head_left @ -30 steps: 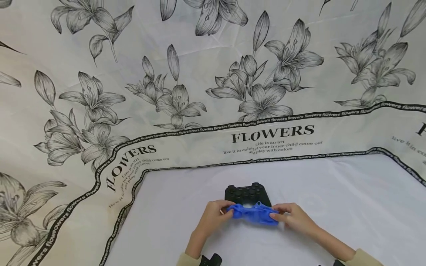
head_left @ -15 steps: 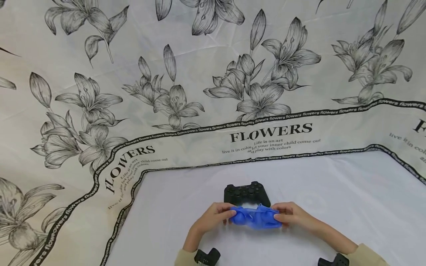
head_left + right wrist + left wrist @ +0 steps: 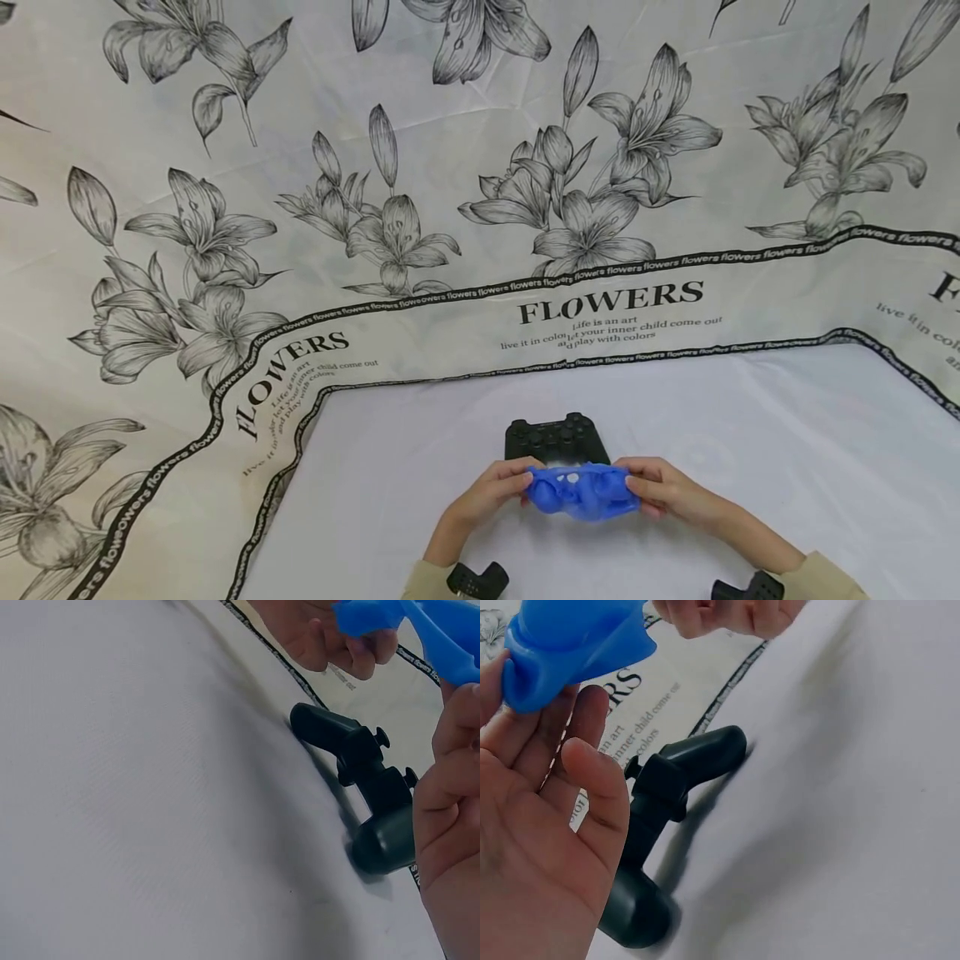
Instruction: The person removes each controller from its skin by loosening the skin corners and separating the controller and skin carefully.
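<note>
A blue, soft silicone controller cover (image 3: 577,493) is held up between both hands, just in front of a black game controller (image 3: 551,439) on the white table. My left hand (image 3: 491,493) pinches the cover's left end between thumb and fingers. At the opposite end my right hand (image 3: 666,490) pinches it the same way. Openings show in the cover's upper side. In the left wrist view the cover (image 3: 570,645) hangs above the controller (image 3: 667,825), apart from it. The right wrist view shows the controller (image 3: 360,780) lying on the table, thumbsticks upward, partly behind the right hand (image 3: 457,795).
White cloth covers the table (image 3: 390,450). Behind it rises a fabric backdrop (image 3: 420,350) printed with lilies and lettering. Black wrist-worn devices (image 3: 480,581) sit at both cuffs.
The bunched cover has been spread out and turned so that its rounded shape and openings show. Both hands have shifted slightly right and toward the person. The controller lies in place.
</note>
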Tool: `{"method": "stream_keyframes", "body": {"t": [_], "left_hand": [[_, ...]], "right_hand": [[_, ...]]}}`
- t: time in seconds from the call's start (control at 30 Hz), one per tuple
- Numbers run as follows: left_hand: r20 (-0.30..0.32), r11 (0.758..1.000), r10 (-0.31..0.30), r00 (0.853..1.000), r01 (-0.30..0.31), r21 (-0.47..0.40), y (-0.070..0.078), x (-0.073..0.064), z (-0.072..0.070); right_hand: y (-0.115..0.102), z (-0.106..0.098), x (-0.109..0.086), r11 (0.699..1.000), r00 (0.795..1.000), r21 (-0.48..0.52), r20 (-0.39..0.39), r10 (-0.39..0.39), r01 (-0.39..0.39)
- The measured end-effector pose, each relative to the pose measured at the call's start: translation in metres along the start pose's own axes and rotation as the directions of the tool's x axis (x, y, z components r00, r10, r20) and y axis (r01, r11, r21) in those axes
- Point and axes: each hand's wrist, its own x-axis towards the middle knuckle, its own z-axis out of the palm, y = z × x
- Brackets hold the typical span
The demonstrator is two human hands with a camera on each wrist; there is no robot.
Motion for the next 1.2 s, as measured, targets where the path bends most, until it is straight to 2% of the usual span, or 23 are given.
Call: {"method": "stream_keyframes", "body": {"t": [0.13, 0.2, 0.37, 0.57, 0.77, 0.87, 1.0, 1.07, 1.1, 1.2], "left_hand": [[0.033, 0.994, -0.02, 0.999, 0.024, -0.105, -0.001, -0.005, 0.004], [0.057, 0.99, -0.01, 0.998, 0.018, -0.137, -0.001, -0.006, 0.006], [0.077, 0.986, 0.003, 0.997, 0.01, -0.166, 0.0, -0.004, 0.012], [0.031, 0.967, 0.003, 1.0, 0.005, -0.253, 0.002, -0.005, 0.015], [-0.04, 0.949, 0.011, 0.999, -0.023, -0.315, 0.004, -0.005, 0.02], [-0.048, 0.94, 0.043, 0.998, -0.057, -0.338, 0.006, -0.003, 0.021], [0.008, 0.92, 0.159, 0.987, -0.146, -0.363, 0.01, 0.004, 0.023], [0.049, 0.909, 0.202, 0.978, -0.168, -0.381, 0.011, 0.007, 0.023], [0.067, 0.906, 0.212, 0.975, -0.171, -0.387, 0.011, 0.008, 0.023], [0.11, 0.905, 0.192, 0.975, -0.133, -0.404, 0.011, 0.007, 0.021]], "right_hand": [[-0.003, 0.002, 0.001, 0.998, 0.998, 0.048, 0.059, 0.034, -0.036], [-0.003, 0.003, 0.0, 0.996, 0.994, 0.066, 0.093, 0.05, -0.057], [-0.002, 0.003, -0.001, 0.987, 0.988, 0.118, 0.128, 0.09, -0.105], [-0.004, 0.004, 0.002, 0.981, 0.985, 0.142, 0.135, 0.11, -0.129], [-0.005, 0.009, 0.009, 0.991, 0.986, 0.116, 0.158, 0.048, -0.067], [-0.006, 0.011, 0.011, 0.991, 0.985, 0.119, 0.168, 0.038, -0.058], [-0.009, 0.012, 0.013, 0.991, 0.981, 0.127, 0.193, 0.026, -0.051], [-0.01, 0.012, 0.015, 0.991, 0.978, 0.126, 0.207, 0.02, -0.047], [-0.011, 0.012, 0.016, 0.991, 0.978, 0.129, 0.209, 0.019, -0.046], [-0.012, 0.013, 0.019, 0.993, 0.978, 0.113, 0.208, 0.01, -0.035]]}}
